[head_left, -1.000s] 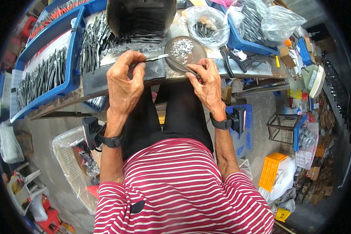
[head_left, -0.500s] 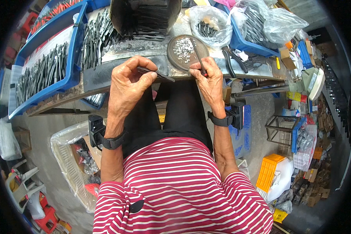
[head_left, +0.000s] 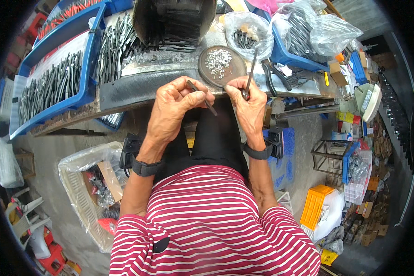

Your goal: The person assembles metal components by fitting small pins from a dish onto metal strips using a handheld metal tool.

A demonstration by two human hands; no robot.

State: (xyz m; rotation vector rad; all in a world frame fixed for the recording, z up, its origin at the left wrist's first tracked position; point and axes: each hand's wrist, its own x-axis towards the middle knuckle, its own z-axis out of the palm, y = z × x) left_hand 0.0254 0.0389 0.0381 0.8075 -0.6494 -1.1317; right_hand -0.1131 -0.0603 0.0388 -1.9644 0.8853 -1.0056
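Note:
My left hand (head_left: pixel 177 103) pinches a slim dark metal piece (head_left: pixel 210 107) between thumb and fingers, in front of the bench edge. The piece slants, its lower end pointing down to the right over my lap. Closed round the dark handle of a thin tool is my right hand (head_left: pixel 249 102). The tool's long dark shaft (head_left: pixel 253 66) points up and away, much like a screwdriver; its exact kind is unclear. A round brown dish (head_left: pixel 237 69) lies on the bench beyond my hands, with many small shiny silver parts (head_left: pixel 217 62) in it.
Blue trays (head_left: pixel 88 76) of dark slim pieces stand at the left, near a loose pile (head_left: pixel 115 48). A dark-filled container (head_left: pixel 140 23) sits at the back. Right of the dish are a plastic bag (head_left: pixel 264 27), black-handled pliers (head_left: pixel 270 78) and another blue tray (head_left: pixel 296 56).
My left hand has moved right and slightly nearer me, and its dark piece now tilts more steeply. My right hand has lowered slightly, the tool's shaft swinging from over the dish to its right.

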